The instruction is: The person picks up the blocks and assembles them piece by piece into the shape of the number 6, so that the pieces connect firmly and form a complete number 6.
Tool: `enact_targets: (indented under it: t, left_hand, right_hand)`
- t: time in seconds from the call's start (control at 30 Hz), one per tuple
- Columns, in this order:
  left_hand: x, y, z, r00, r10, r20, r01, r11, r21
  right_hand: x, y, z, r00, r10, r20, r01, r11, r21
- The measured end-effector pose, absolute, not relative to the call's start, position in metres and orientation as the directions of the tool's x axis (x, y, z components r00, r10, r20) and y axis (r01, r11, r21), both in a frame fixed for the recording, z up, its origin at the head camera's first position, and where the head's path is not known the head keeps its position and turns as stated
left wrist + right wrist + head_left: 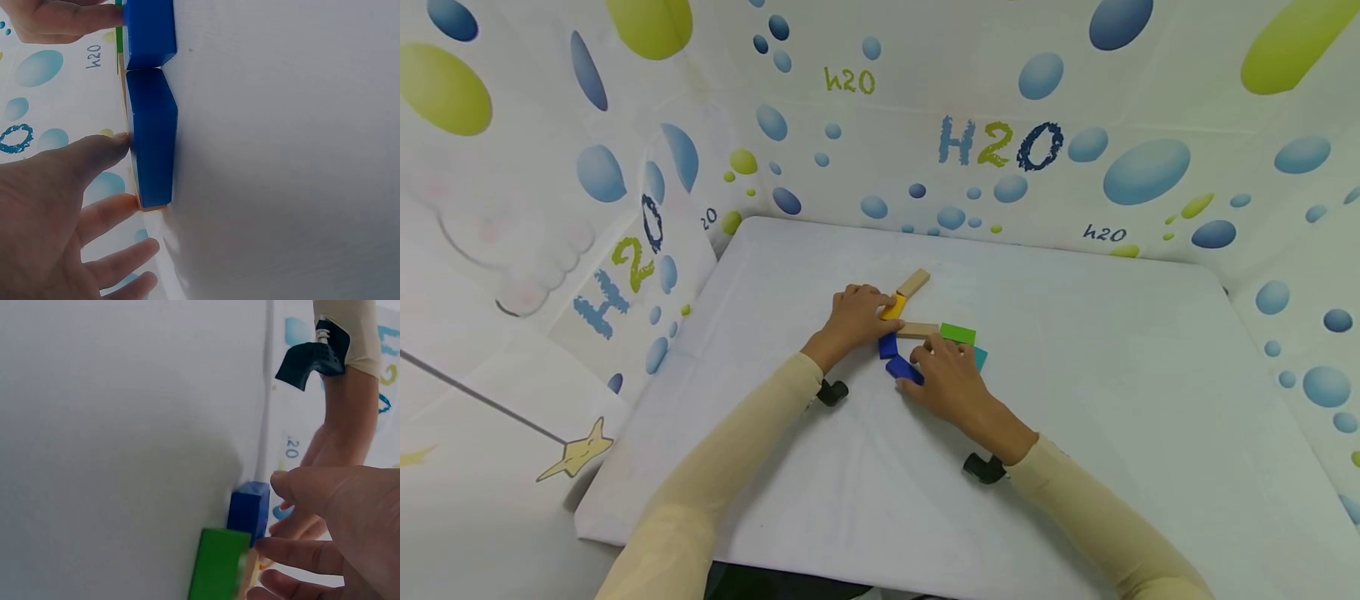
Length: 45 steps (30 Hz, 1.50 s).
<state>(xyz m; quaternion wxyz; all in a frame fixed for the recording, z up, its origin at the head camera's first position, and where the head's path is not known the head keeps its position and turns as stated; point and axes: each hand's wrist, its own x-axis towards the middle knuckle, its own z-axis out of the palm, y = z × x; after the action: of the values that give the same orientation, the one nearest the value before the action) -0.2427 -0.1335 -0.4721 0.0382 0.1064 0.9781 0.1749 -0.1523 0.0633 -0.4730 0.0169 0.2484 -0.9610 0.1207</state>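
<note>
Blocks beside left hand, right hand

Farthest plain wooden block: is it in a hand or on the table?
On the table. The head view shows the farthest plain wooden block lying beyond the left hand, not held.

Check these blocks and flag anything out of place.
Nothing looks spilled or damaged. Only the far tan block stands out mildly: it juts at a slant beyond the yellow block, away from the main cluster, though that may be deliberate.
</note>
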Motion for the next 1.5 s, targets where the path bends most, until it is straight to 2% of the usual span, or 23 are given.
enact_targets:
  t: [0.3, 0.6, 1.13, 1.5]
  left_hand:
    - [-0.243, -0.135, -0.472, -0.974, 0.221, -0.044, 0.192, 0.915, 0.354]
    - [-0.245, -0.133, -0.473, -0.974, 0.221, -0.054, 0.190, 0.919, 0.345]
    - [-0.244, -0.133, -0.476, -0.975, 0.218, -0.042, 0.189, 0.915, 0.357]
    - [-0.245, -0.134, -0.479, -0.977, 0.205, -0.055, 0.173, 0.920, 0.353]
  right_hand:
    - [-0.149, 0.088, -0.457, -0.890, -0.454, 0.030, -0.444, 0.851, -0.281]
    - [-0.141, 0.112, -0.449, -0.882, -0.467, -0.054, -0.439, 0.859, -0.261]
    - [-0.141, 0.120, -0.463, -0.849, -0.529, 0.023, -0.514, 0.813, -0.272]
    - [-0.144, 0.118, -0.468, -0.841, -0.536, 0.070, -0.537, 0.811, -0.233]
